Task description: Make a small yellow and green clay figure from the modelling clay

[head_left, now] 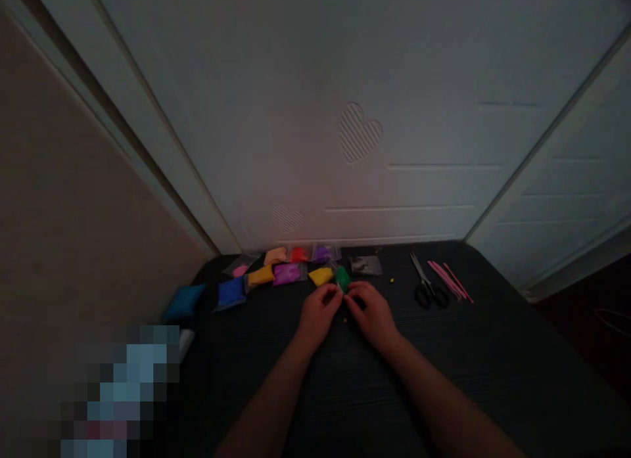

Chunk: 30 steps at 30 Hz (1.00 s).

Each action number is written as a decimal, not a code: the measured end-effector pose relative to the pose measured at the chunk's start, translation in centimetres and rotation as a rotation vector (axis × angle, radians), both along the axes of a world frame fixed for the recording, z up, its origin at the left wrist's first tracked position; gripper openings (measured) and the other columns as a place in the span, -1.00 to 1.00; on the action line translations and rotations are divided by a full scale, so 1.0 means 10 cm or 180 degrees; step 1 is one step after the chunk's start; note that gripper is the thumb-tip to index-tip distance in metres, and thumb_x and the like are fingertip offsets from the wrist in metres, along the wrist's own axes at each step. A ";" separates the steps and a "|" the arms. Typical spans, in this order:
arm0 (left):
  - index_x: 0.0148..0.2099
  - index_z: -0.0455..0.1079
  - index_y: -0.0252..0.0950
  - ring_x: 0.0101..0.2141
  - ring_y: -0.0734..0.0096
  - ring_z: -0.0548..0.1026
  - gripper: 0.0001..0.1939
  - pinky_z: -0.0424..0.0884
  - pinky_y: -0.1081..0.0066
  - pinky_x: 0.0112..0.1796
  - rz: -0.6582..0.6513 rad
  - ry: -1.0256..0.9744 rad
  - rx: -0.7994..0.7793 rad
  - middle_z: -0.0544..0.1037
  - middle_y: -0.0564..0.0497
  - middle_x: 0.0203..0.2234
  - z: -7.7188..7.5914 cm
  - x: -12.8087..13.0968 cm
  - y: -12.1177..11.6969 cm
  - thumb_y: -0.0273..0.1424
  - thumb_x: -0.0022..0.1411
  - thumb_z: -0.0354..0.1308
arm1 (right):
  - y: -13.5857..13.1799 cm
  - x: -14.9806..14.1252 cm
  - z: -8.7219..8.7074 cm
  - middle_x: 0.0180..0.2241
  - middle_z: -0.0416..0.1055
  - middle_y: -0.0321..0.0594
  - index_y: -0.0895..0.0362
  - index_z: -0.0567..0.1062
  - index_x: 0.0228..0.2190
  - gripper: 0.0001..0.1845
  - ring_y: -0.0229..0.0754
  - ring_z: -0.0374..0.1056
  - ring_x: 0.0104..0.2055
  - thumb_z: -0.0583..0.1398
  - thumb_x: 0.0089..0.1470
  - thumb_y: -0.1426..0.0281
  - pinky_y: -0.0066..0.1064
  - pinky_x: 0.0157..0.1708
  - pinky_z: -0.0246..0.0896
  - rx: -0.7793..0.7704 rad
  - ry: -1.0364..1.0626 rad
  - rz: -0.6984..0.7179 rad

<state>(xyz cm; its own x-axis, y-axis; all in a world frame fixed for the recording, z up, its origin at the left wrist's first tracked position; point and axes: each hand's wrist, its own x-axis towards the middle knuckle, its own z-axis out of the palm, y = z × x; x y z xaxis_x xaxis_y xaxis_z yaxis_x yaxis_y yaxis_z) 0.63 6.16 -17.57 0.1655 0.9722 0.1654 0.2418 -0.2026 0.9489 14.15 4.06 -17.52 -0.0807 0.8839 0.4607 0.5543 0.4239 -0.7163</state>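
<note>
Over the middle of the dark table, both my hands meet at a small clear packet of green clay (342, 278). My left hand (319, 312) is closed, its thumb and finger pinching the packet's near end. From the other side, my right hand (373, 311) pinches the same end, its fingers bent. The green part points away from me, beyond the fingertips. A packet of yellow clay (321, 276) lies just left of it. Beneath the hands, a tiny orange bit (345, 320) rests on the table.
More clay packets, including purple (286, 273), orange-yellow (260, 276), blue (231, 292) and teal (184, 301), spread leftward. Behind my right hand lies a grey packet (365, 265). Black-handled scissors (424, 284) and pink tools (449, 280) are at right. A white wall (296, 116) borders the table (345, 405).
</note>
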 end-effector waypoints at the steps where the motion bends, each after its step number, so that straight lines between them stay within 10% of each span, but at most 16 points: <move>1: -0.35 0.33 -0.31 -0.42 0.43 0.38 -0.79 0.27 0.45 -0.35 -0.0003 0.0027 0.0016 0.42 0.06 -0.48 0.00 0.00 0.00 -0.29 0.07 -0.02 | 0.00 0.00 0.00 -0.29 0.31 -0.20 0.10 0.36 -0.45 -0.92 -0.23 0.24 -0.19 0.07 -0.03 0.45 -0.37 -0.17 0.14 0.0016 -0.0022 0.0009; 30: -0.46 0.19 -0.30 -0.52 0.52 0.23 -0.77 0.14 0.51 -0.48 -0.0242 0.1060 0.0380 0.25 0.12 -0.58 0.03 0.11 -0.02 -0.35 0.17 -0.17 | 0.05 0.00 -0.04 -0.34 0.31 -0.22 0.12 0.31 -0.50 -0.91 -0.26 0.22 -0.25 0.03 -0.04 0.50 -0.41 -0.22 0.12 -0.0059 0.0529 -0.0146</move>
